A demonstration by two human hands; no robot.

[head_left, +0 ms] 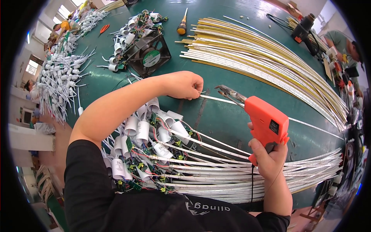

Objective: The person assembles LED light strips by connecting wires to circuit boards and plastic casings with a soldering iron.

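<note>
My right hand [268, 158] is wrapped round the handle of a red soldering gun [266, 118]. Its metal tip [228, 92] points left, over a thin white LED strip [218, 99] that runs across the table. At the strip's left end, my left hand [187, 86] has its fingers pinched together; thin wire ends stick out by the fingertips, and what else they hold is hidden. Below my left arm lies a heap of white lamp bases with green circuit boards [141, 131]. Red wires join them to several LED strips [216, 168] that stretch right.
A black fan [148, 56] stands beyond my left forearm, near a screwdriver [182, 25] and red-handled pliers [103, 29]. Bundled white and yellow strips [255, 54] lie at the far right, with a dark heat gun [304, 28] behind. White cabled lamp bases [58, 81] pile up left. A person [344, 44] is at right.
</note>
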